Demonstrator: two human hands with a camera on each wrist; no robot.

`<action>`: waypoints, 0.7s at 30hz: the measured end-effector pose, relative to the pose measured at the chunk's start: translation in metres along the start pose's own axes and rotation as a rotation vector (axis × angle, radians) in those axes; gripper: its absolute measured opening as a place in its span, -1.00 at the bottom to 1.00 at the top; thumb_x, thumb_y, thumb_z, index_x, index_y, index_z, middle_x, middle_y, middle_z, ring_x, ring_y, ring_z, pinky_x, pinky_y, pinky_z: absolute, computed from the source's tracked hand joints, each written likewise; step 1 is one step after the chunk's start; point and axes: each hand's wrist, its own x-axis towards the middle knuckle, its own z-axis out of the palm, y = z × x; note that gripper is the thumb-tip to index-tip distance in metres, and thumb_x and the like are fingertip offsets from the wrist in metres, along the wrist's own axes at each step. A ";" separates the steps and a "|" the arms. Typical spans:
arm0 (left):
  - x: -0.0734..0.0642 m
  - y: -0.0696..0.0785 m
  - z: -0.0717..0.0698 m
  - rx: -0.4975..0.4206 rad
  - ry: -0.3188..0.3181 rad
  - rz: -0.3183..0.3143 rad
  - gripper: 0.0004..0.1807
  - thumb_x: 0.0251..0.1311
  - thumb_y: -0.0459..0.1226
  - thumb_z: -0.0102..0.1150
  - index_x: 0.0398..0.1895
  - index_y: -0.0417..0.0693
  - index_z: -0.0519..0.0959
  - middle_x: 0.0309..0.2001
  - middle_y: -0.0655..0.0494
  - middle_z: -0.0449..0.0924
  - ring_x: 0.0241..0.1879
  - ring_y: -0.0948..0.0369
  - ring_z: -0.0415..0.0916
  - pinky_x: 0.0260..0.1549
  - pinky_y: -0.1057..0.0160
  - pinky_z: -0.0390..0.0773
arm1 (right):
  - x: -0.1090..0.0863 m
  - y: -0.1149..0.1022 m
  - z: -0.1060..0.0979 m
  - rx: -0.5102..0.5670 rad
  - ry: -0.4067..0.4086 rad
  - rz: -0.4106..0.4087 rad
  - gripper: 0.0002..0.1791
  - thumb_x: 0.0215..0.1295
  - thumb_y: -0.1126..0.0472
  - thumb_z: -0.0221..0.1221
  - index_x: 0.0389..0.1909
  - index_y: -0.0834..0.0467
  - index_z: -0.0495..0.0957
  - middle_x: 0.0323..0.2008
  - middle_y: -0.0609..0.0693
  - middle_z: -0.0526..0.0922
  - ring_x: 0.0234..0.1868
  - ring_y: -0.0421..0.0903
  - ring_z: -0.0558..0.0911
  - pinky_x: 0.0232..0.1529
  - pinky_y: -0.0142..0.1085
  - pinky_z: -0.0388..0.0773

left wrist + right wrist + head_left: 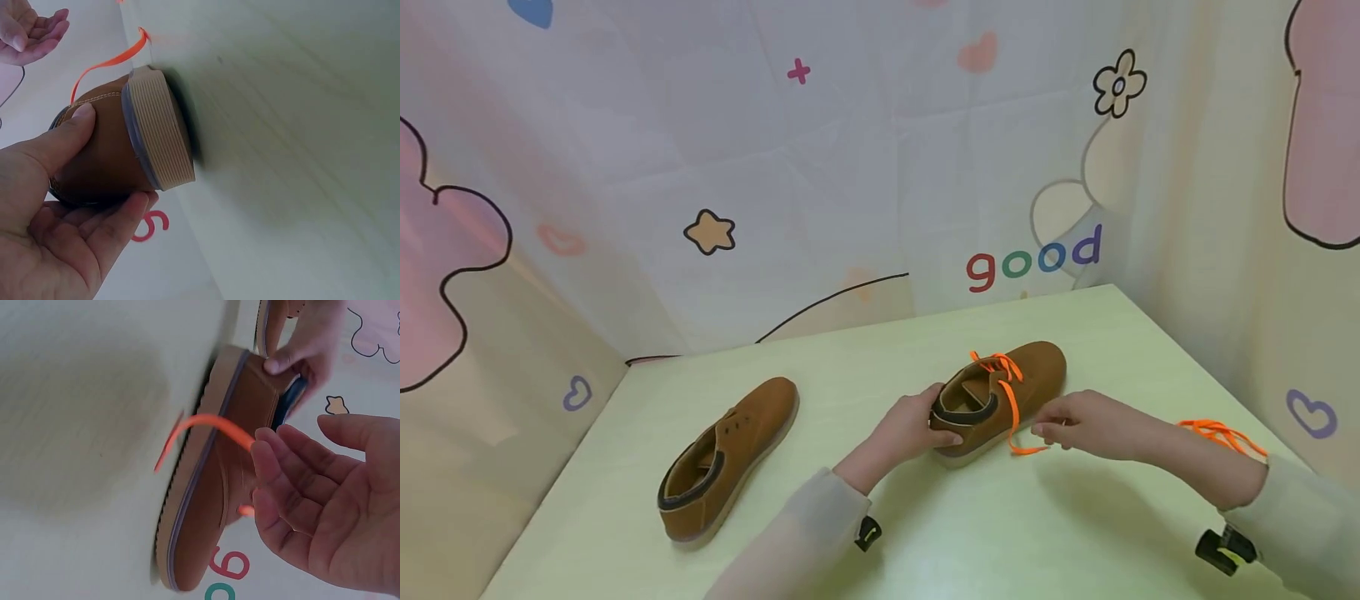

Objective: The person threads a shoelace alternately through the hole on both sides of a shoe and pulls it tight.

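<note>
A brown shoe point(1040, 377) with a dark collar stands on the table, its toe pointing away to the right. My left hand point(898, 429) grips it at the heel, thumb point(80, 128) on one side and fingers on the other. An orange shoelace point(1012, 406) is threaded through its upper eyelets, and one long end hangs down the side onto the table. Close beside that end is my right hand point(1084, 423); its fingers point(294, 481) are loosely bent and the thumb stands apart, with nothing held.
A second brown shoe point(751, 433) without a lace stands at the left of the table point(865, 367). Another orange shoelace point(1225, 435) lies bunched near the right edge, partly behind my right forearm. A printed curtain point(850, 167) encloses the back and sides.
</note>
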 end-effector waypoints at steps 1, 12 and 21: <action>0.003 0.005 0.003 0.010 0.005 -0.003 -0.30 0.15 -0.17 0.50 0.34 -0.10 0.44 0.07 -0.05 0.72 0.04 0.05 0.66 0.01 0.16 0.61 | -0.001 0.000 0.001 0.007 -0.011 0.003 -0.76 0.48 0.11 0.13 -0.16 0.18 0.69 -0.33 -0.06 0.68 -0.34 -0.22 0.55 -0.35 -0.35 0.48; 0.052 0.057 0.036 0.146 0.066 -0.115 -0.32 0.13 -0.01 0.50 0.23 -0.10 0.47 0.05 0.03 0.73 0.00 0.14 0.69 -0.08 0.27 0.64 | -0.019 0.008 0.004 -0.004 -0.133 0.035 -0.78 0.47 0.12 0.13 -0.17 0.15 0.67 -0.35 -0.08 0.68 -0.40 -0.22 0.56 -0.36 -0.36 0.48; 0.088 0.102 0.064 0.233 0.122 -0.262 -0.17 0.16 0.10 0.44 0.40 -0.09 0.39 0.08 0.08 0.74 0.00 0.22 0.71 -0.18 0.29 0.66 | -0.037 0.015 0.000 -0.019 -0.157 0.059 -0.79 0.47 0.11 0.12 -0.17 0.11 0.68 -0.36 -0.11 0.68 -0.41 -0.22 0.57 -0.35 -0.36 0.47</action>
